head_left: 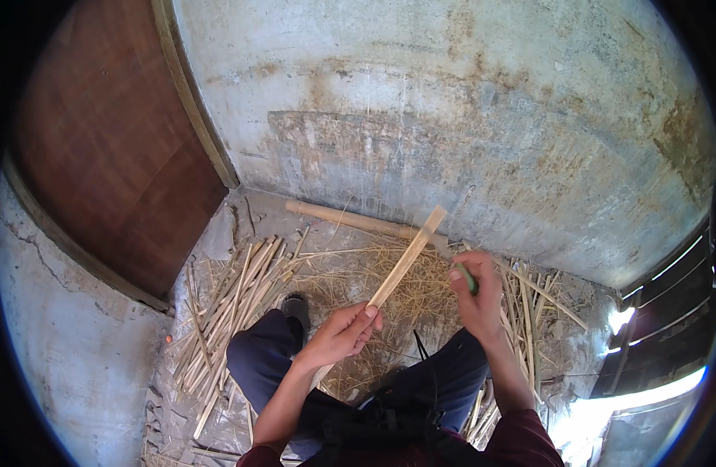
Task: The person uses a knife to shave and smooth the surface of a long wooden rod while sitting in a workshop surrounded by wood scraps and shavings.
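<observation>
My left hand [344, 335] is closed around a flat, pale bamboo strip [405, 266], which slants up and away to the right in front of me. The strip's lower end passes beneath the hand toward my lap. In my right hand [480, 300] is a knife [468, 279] with a green handle, gripped with the thumb along it. Its blade points up and left and meets or crosses the strip near the far end; whether it has cut in I cannot tell.
Split bamboo sticks [232, 311] lie heaped at my left, with another pile [527, 311] at my right. Thin shavings [420, 288] cover the floor between. A bamboo pole [350, 217] lies along the stained wall [420, 101]. A brown door [124, 148] stands far left.
</observation>
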Available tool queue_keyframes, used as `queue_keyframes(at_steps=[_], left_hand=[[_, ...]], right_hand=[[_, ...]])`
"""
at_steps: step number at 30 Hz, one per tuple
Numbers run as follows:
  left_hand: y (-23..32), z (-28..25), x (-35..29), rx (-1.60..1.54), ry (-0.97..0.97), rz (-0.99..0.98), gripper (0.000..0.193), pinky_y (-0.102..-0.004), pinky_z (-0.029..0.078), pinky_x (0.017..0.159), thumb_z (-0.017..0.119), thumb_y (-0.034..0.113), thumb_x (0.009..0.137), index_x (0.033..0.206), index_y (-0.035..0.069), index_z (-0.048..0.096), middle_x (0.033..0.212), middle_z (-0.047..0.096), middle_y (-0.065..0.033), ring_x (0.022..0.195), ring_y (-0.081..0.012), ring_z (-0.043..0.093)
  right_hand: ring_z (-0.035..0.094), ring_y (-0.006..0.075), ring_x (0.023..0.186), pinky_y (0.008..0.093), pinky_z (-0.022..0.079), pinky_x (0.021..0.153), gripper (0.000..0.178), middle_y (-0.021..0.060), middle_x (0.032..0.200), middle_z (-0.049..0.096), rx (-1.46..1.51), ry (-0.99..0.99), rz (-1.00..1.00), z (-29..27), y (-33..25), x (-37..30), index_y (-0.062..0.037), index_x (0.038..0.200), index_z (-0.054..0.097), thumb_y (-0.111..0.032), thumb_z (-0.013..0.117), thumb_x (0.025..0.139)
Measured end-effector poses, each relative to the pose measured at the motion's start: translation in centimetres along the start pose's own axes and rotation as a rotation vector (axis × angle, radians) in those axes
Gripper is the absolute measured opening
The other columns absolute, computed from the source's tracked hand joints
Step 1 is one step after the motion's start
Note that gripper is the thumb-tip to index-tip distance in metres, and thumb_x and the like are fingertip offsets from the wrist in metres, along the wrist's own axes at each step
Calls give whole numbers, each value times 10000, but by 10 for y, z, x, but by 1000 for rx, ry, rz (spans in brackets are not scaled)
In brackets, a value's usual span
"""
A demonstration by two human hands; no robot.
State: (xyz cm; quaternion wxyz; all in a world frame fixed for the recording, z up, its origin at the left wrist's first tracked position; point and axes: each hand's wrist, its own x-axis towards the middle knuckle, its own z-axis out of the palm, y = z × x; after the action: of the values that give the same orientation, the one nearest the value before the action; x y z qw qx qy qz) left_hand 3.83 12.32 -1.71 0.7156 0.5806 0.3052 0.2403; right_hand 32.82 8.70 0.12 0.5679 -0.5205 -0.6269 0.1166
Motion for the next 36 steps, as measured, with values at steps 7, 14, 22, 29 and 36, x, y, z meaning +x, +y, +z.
queue_keyframes(at_steps=[7, 14, 22, 29, 36], left_hand=[[-11, -8, 3, -7, 41, -33, 417, -249, 370, 521, 461, 393, 1213, 1011, 53, 594, 739, 448, 47, 601, -53, 415], [-7, -14, -6, -31, 21, -1, 399, -264, 333, 506, 462, 378, 1213, 1041, 41, 586, 731, 436, 40, 575, -62, 396], [-13, -24, -10, -165, -39, -85, 327, -270, 303, 515, 475, 328, 1205, 1078, 49, 588, 809, 459, 24, 614, -75, 417], [-8, -20, -18, -133, -80, -116, 309, -273, 290, 515, 480, 315, 1201, 1020, 74, 544, 808, 438, 24, 606, -84, 427], [0, -14, -24, -111, -95, -121, 311, -272, 298, 511, 485, 306, 1196, 992, 78, 540, 790, 429, 30, 607, -80, 425]], right_hand=[[706, 254, 636, 389, 543, 558, 215, 59, 886, 740, -179, -227, -285, 51, -11, -16, -124, 1160, 731, -102, 800, 958], [636, 207, 557, 381, 493, 477, 262, 33, 756, 614, -231, -367, -339, 58, -6, -28, -149, 1186, 770, -123, 831, 932], [638, 179, 544, 347, 510, 465, 298, 12, 800, 641, -239, -362, -427, 65, 1, -37, -160, 1180, 798, -118, 855, 891], [620, 147, 539, 332, 501, 452, 322, -5, 801, 628, -248, -339, -473, 49, 1, -32, -181, 1164, 810, -116, 870, 855], [595, 137, 530, 334, 457, 427, 255, -8, 770, 624, -318, -254, -589, 30, -1, -23, -168, 1085, 814, -98, 868, 846]])
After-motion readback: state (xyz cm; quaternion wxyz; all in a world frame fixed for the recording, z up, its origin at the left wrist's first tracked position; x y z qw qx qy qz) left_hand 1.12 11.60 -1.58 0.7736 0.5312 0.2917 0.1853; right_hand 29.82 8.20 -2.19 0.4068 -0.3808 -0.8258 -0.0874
